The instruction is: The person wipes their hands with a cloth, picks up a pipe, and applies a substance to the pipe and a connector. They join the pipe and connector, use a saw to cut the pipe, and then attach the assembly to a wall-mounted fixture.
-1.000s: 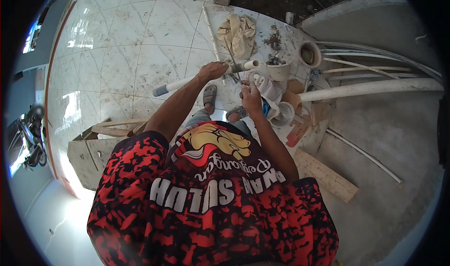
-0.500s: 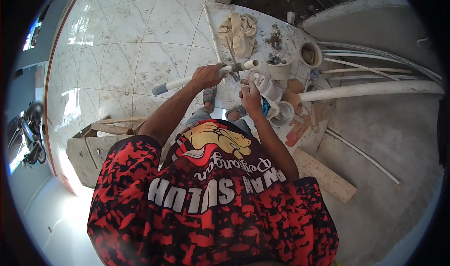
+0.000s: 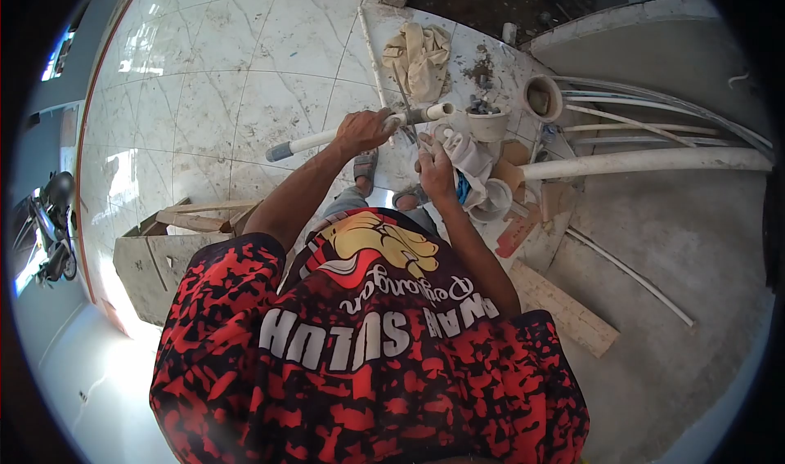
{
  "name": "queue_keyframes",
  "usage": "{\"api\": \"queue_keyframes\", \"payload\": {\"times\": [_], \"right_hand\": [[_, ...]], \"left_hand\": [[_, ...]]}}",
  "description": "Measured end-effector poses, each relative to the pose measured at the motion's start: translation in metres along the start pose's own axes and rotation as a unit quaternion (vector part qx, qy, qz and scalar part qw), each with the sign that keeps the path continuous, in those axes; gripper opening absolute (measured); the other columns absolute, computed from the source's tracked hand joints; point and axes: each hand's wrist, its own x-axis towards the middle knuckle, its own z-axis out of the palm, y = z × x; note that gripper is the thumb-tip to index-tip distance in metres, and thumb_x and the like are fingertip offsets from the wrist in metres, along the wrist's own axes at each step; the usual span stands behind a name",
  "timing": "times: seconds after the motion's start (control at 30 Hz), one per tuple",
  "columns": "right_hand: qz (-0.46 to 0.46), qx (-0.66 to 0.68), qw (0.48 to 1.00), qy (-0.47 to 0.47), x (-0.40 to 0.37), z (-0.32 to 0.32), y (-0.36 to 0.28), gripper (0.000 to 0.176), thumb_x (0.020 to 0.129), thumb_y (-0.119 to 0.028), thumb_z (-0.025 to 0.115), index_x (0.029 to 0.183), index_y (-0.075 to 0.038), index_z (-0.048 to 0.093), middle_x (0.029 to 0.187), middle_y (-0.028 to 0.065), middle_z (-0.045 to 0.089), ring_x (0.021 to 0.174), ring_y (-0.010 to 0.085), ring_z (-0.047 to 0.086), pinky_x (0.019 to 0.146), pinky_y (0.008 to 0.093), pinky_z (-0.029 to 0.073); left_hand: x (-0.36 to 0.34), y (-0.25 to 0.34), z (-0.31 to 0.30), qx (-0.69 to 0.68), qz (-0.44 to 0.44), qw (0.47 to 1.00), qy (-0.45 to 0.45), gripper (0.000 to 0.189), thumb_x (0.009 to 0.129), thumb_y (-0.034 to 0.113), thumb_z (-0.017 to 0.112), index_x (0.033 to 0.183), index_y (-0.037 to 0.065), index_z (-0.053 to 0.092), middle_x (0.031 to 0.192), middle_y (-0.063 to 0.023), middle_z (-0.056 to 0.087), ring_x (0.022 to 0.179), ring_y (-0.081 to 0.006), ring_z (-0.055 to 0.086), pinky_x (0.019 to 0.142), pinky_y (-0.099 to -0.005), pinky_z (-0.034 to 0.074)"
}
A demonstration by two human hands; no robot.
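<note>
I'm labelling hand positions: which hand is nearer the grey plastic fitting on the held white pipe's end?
Left. The left hand grips the white plastic pipe partway along from the grey plastic fitting; the right hand is farther off, near the pipe's opposite, open end.

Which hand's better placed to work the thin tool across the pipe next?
Right, probably. The right hand appears to grip the near end of the thin tool, which crosses the pipe. The left hand is on the pipe, well placed to steady it.
</note>
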Motion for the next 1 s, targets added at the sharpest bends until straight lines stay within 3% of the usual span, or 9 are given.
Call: {"api": "queue_keyframes", "payload": {"times": [0.27,0.43,0.53,0.77,0.83,1.0], "right_hand": [[0.000,-0.047,0.999,-0.016,-0.002,0.001,-0.014,0.037,0.088,-0.015,0.043,0.122,0.001,0.048,0.057,-0.0012,0.046,0.053,0.0071,0.042,0.051,0.0217,0.036],[0.002,-0.010,1.000,-0.015,-0.001,-0.007,-0.017,0.035,0.089,-0.012,0.043,0.120,0.001,0.049,0.060,-0.0018,0.047,0.054,0.0062,0.042,0.051,0.0208,0.036],[-0.044,-0.004,0.999,0.009,0.000,-0.010,-0.012,0.034,0.089,-0.011,0.042,0.121,0.000,0.049,0.063,-0.0020,0.048,0.054,0.0057,0.041,0.050,0.0205,0.035],[-0.046,-0.002,0.998,0.037,-0.018,-0.020,-0.021,0.034,0.090,-0.011,0.042,0.121,-0.001,0.049,0.064,-0.0023,0.047,0.054,0.0057,0.040,0.050,0.0211,0.035],[-0.031,-0.038,0.997,0.065,-0.024,-0.019,-0.019,0.034,0.088,-0.016,0.044,0.117,0.000,0.053,0.061,0.0040,0.051,0.055,0.0108,0.047,0.054,0.0256,0.040],[-0.005,-0.045,0.995,0.093,-0.042,-0.008,-0.015,0.035,0.087,-0.017,0.044,0.116,0.001,0.053,0.060,0.0044,0.051,0.055,0.0105,0.047,0.054,0.0258,0.040]], "left_hand": [[0.003,0.003,0.000,0.006,-0.006,1.000,0.009,0.044,0.087,0.046,0.037,0.092,0.006,0.055,0.072,-0.0202,0.062,0.074,-0.0360,0.061,0.068,-0.0471,0.045],[0.010,0.000,0.003,0.013,0.009,1.000,0.009,0.044,0.087,0.046,0.037,0.093,0.006,0.056,0.074,-0.0202,0.062,0.075,-0.0356,0.061,0.069,-0.0463,0.046],[0.014,0.001,0.006,0.025,0.022,0.999,0.016,0.044,0.087,0.046,0.037,0.096,0.007,0.056,0.076,-0.0201,0.063,0.077,-0.0353,0.061,0.070,-0.0459,0.046],[0.019,0.007,0.000,0.008,0.024,1.000,0.002,0.046,0.087,0.047,0.037,0.099,0.007,0.056,0.082,-0.0216,0.063,0.081,-0.0356,0.061,0.074,-0.0461,0.045],[0.020,0.007,-0.002,0.010,0.031,0.999,-0.005,0.047,0.087,0.047,0.037,0.099,0.007,0.056,0.083,-0.0221,0.063,0.083,-0.0360,0.061,0.075,-0.0466,0.045],[0.015,0.009,-0.004,0.013,0.013,1.000,-0.005,0.042,0.087,0.043,0.039,0.099,0.007,0.056,0.081,-0.0228,0.063,0.082,-0.0376,0.061,0.075,-0.0466,0.045]]}}
